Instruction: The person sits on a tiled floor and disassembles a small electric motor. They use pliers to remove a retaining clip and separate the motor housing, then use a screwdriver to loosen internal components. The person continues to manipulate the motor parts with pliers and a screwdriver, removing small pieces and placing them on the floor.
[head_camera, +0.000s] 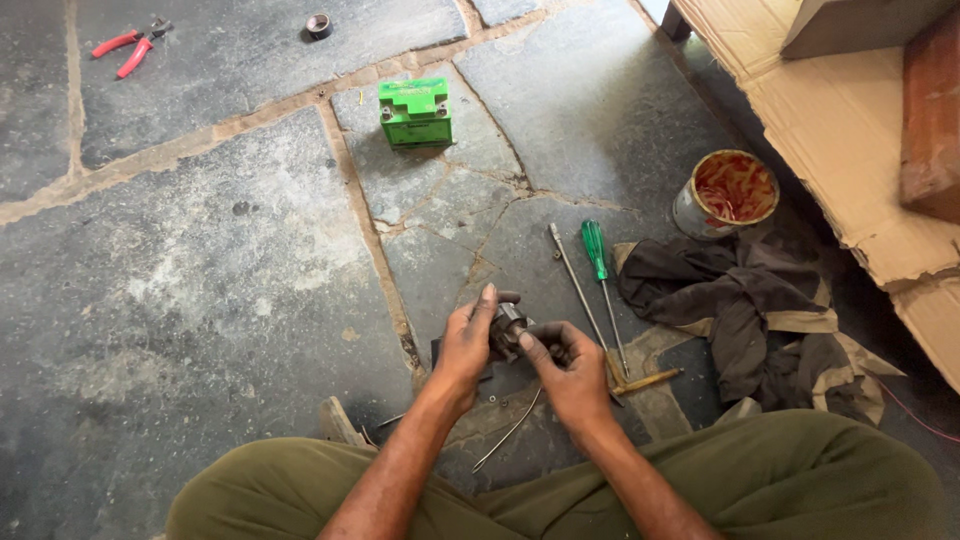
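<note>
Both hands meet low in the view, just above the knees of a person sitting cross-legged in olive-green trousers (800, 480) on a floor of grey stone slabs (200, 270). Between them is a small grey metal part with a rounded body (508, 328): the left hand (465, 345) is closed around its left side with the thumb stretched up along it, and the right hand (572, 375) pinches its right side with fingertips curled in, so each hand has a narrow grip on the same piece, held a little off the floor. Just right of the right hand lie a long steel rod (578, 285) and a green-handled screwdriver (600, 270), side by side and pointing away from the person, with a yellowish wooden-handled tool (648, 380) lying crosswise near their nearer ends. A thin bent wire (510, 430) runs along the floor just below the hands. Farther right of the right hand is a crumpled dark brown cloth (740, 300), and beyond it an open round tin with orange-red contents (728, 195), close to a flattened sheet of brown cardboard (840, 130). Well ahead of the hands stands a small green box-shaped battery (415, 112). Far ahead and to the left lie red-handled pliers (128, 45), and a small dark metal ring (318, 25) sits apart from them.
</note>
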